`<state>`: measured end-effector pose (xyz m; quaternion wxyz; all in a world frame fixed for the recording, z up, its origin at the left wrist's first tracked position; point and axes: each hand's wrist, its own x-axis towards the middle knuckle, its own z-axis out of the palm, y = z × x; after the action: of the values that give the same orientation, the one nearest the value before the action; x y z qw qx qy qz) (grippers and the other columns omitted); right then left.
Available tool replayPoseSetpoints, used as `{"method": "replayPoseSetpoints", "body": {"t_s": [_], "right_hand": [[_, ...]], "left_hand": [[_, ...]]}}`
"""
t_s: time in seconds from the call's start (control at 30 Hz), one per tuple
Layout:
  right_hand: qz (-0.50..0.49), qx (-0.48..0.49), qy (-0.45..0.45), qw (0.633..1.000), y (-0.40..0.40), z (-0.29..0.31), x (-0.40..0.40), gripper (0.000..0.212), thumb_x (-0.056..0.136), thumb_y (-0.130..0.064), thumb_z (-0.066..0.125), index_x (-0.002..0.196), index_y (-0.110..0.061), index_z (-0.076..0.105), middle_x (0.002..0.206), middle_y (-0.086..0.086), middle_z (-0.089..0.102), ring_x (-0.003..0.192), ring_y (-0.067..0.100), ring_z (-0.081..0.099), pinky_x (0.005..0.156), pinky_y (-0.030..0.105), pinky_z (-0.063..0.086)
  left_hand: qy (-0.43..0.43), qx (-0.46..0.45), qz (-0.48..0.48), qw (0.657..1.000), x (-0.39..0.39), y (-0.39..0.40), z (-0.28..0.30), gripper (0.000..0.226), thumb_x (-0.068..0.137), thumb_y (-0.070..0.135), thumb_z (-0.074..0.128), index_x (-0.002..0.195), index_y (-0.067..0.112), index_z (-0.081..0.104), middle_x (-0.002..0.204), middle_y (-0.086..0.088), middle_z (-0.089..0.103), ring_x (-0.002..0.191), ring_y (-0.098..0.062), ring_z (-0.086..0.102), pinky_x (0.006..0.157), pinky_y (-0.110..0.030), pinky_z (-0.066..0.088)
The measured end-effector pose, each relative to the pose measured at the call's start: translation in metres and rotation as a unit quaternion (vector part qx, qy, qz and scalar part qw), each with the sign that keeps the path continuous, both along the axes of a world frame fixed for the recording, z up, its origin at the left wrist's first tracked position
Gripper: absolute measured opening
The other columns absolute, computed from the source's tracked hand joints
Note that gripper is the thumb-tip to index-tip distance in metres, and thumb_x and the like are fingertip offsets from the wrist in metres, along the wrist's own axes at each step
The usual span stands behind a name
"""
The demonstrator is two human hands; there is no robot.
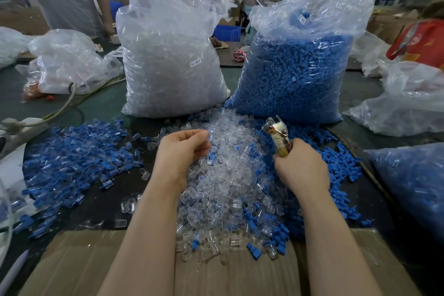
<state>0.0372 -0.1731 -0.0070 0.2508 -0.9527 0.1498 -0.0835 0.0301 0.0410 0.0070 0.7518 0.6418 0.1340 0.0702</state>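
Clear caps (223, 175) heaped between blue pieces (72, 166) (both sacks match), over brown cardboard (79, 264).

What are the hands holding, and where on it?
Right hand grips the yellow-handled metal plier-like tool by its handle, head free. Left hand curls over the clear plastic pieces; whether it pinches one cannot be told.

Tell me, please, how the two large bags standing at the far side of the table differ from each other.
The left bag holds clear parts; the right bag holds blue ones. The left bag bears a small white label; no label shows on the right bag. Both are clear plastic, well filled, and stand upright.
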Motion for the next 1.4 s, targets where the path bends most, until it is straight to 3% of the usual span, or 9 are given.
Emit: {"method": "replayPoseSetpoints", "body": {"t_s": [0.13,0.3,0.5,0.6,0.67,0.83,1.03,1.23,1.4], "right_hand": [[0.021,0.101,-0.062,0.993,0.002,0.005,0.002,0.020,0.086,-0.040,0.067,0.094,-0.023,0.060,0.085,-0.002,0.062,0.078,0.023,0.058,0.065,0.034,0.043],[0.048,0.243,-0.151,0.957,0.008,0.009,0.001,0.015,0.087,-0.036,0.070,0.079,-0.025,0.062,0.069,-0.008,0.059,0.063,0.013,0.053,0.055,0.029,0.037],[0.095,0.341,-0.188,0.916,0.016,0.012,-0.002,0.011,0.088,-0.023,0.070,0.079,-0.024,0.063,0.069,-0.005,0.063,0.059,0.006,0.055,0.061,0.029,0.048],[0.123,0.359,-0.179,0.908,0.020,0.014,-0.004,0.014,0.089,-0.017,0.068,0.085,-0.030,0.066,0.077,-0.005,0.071,0.075,0.015,0.066,0.071,0.032,0.054],[0.139,0.363,-0.169,0.906,0.023,0.013,-0.004,0.018,0.091,-0.013,0.066,0.087,-0.031,0.067,0.076,-0.012,0.072,0.076,0.010,0.068,0.074,0.029,0.055],[0.167,0.365,-0.174,0.899,0.029,0.015,-0.006,0.017,0.091,-0.013,0.066,0.084,-0.028,0.067,0.078,-0.005,0.072,0.078,0.010,0.069,0.077,0.034,0.058],[0.190,0.351,-0.177,0.899,0.032,0.016,-0.008,0.009,0.090,-0.021,0.068,0.083,-0.026,0.066,0.073,-0.001,0.068,0.073,0.017,0.063,0.068,0.035,0.055],[0.205,0.368,-0.168,0.891,0.031,0.016,-0.009,0.007,0.088,-0.020,0.072,0.085,-0.026,0.069,0.077,-0.006,0.072,0.075,0.008,0.067,0.071,0.025,0.057],[0.197,0.350,-0.166,0.900,0.032,0.015,-0.008,0.008,0.089,-0.018,0.070,0.084,-0.024,0.069,0.071,-0.005,0.068,0.063,0.011,0.060,0.063,0.031,0.053]], "left_hand": [[-0.012,-0.002,-0.005,1.000,0.001,-0.016,0.001,0.014,0.078,0.016,0.081,0.084,0.007,0.071,0.064,0.002,0.069,0.061,-0.007,0.065,0.062,-0.019,0.054],[-0.012,-0.049,-0.020,0.999,0.000,-0.028,0.003,0.004,0.088,0.007,0.069,0.091,0.005,0.067,0.071,-0.005,0.074,0.068,-0.013,0.072,0.062,-0.021,0.058],[-0.010,-0.054,-0.075,0.996,-0.003,-0.041,0.005,0.002,0.090,0.010,0.068,0.092,0.009,0.067,0.085,-0.006,0.077,0.079,-0.015,0.073,0.068,-0.022,0.059],[-0.016,-0.041,-0.086,0.995,-0.005,-0.049,0.005,0.008,0.088,0.012,0.070,0.094,0.008,0.067,0.088,-0.006,0.077,0.080,-0.013,0.073,0.068,-0.020,0.058],[-0.024,-0.012,-0.083,0.996,-0.006,-0.052,0.005,0.011,0.087,0.014,0.073,0.095,0.008,0.069,0.087,-0.004,0.076,0.079,-0.010,0.071,0.069,-0.019,0.055],[-0.050,-0.009,-0.076,0.996,-0.009,-0.060,0.006,0.004,0.087,0.013,0.072,0.088,0.013,0.068,0.075,0.003,0.074,0.075,-0.007,0.070,0.067,-0.018,0.053],[-0.065,-0.025,-0.068,0.995,-0.009,-0.060,0.007,0.003,0.089,0.013,0.070,0.088,0.014,0.067,0.086,-0.004,0.073,0.082,-0.011,0.070,0.064,-0.017,0.050],[-0.062,-0.054,-0.077,0.994,-0.009,-0.058,0.008,0.003,0.089,0.010,0.069,0.087,0.011,0.067,0.089,-0.010,0.074,0.085,-0.017,0.069,0.084,-0.032,0.056],[-0.046,-0.062,-0.079,0.994,-0.009,-0.057,0.008,0.002,0.089,0.011,0.069,0.090,0.009,0.069,0.092,-0.008,0.075,0.083,-0.013,0.069,0.076,-0.025,0.055]]}}
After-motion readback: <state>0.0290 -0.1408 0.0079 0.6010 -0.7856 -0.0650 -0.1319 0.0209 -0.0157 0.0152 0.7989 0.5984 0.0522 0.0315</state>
